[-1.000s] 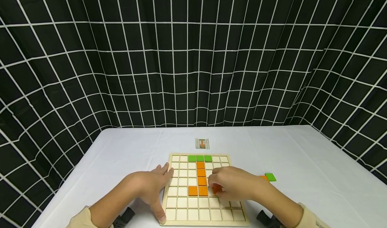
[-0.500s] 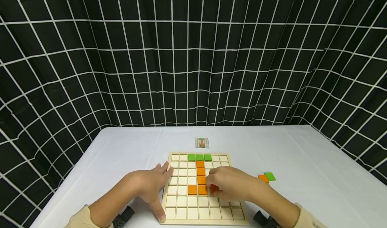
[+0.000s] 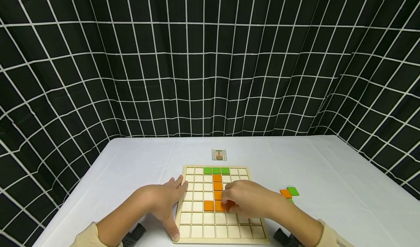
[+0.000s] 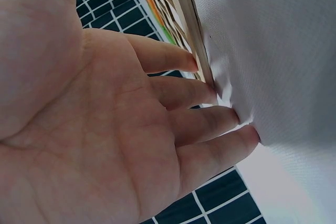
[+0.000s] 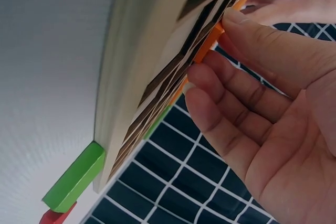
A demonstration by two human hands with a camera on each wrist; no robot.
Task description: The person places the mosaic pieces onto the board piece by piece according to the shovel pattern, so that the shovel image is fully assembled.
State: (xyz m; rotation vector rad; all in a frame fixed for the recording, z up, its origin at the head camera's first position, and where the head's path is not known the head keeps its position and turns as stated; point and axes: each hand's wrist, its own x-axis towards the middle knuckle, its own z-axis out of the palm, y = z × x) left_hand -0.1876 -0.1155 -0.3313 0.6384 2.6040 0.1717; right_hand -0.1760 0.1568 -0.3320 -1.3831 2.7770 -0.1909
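A pale wooden grid board (image 3: 210,231) lies on the white table. My left hand (image 3: 163,202) rests along its left edge, thumb at the near corner; in the left wrist view its fingers (image 4: 205,124) are nearly straight, tips against the board's side and the cloth. Over the board's right half, my right hand (image 3: 251,199) pinches an orange tile (image 5: 209,44) between thumb and fingers, low at a cell beside another orange tile (image 3: 220,206). Orange tiles (image 3: 217,186) form a column under a row of green tiles (image 3: 217,171). The right hand partly hides the held tile.
Right of the board lie a loose orange tile (image 3: 286,193) and a green tile (image 3: 293,191), with another green one partly behind the right forearm. Behind the board sits a small printed grid card (image 3: 219,155). A black curtain with white grid lines (image 3: 210,75) surrounds the table.
My right hand has shifted slightly left, bringing the orange tile down against the neighbouring orange one. The loose orange tile at the right has come into fuller view. My left hand stays put.
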